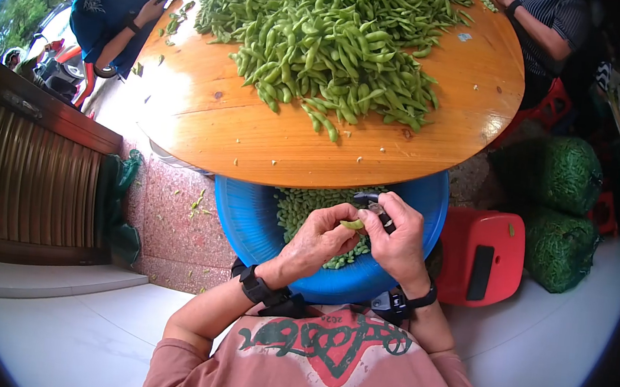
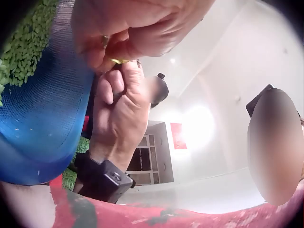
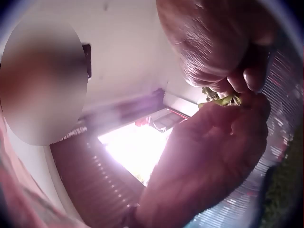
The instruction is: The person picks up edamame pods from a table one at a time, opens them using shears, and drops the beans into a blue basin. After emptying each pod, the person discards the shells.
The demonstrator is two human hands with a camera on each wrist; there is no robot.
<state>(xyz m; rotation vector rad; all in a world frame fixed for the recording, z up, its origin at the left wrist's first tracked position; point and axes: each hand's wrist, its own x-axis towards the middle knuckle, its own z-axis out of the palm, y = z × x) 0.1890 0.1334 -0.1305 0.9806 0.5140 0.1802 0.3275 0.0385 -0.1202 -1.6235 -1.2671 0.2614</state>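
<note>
In the head view, a green pod (image 1: pixel 352 224) is pinched between the fingertips of the left hand (image 1: pixel 319 233) over a blue basin (image 1: pixel 244 221). The right hand (image 1: pixel 399 242) meets it from the other side, its thumb and fingers curled at the pod's end, with a dark object (image 1: pixel 385 219) against the fingers. Shelled green beans (image 1: pixel 297 211) lie in the basin below both hands. In the right wrist view, the pod (image 3: pixel 221 101) shows between the left hand (image 3: pixel 204 156) and the right hand (image 3: pixel 213 42).
A heap of green pods (image 1: pixel 331 46) covers much of the wooden table (image 1: pixel 205 124) ahead. To the right stand a red stool (image 1: pixel 481 258) and filled green net bags (image 1: pixel 558 247). One person (image 1: pixel 114 18) sits at the left, another (image 1: pixel 549 30) at the right. Shutter (image 1: pixel 28 174) at left.
</note>
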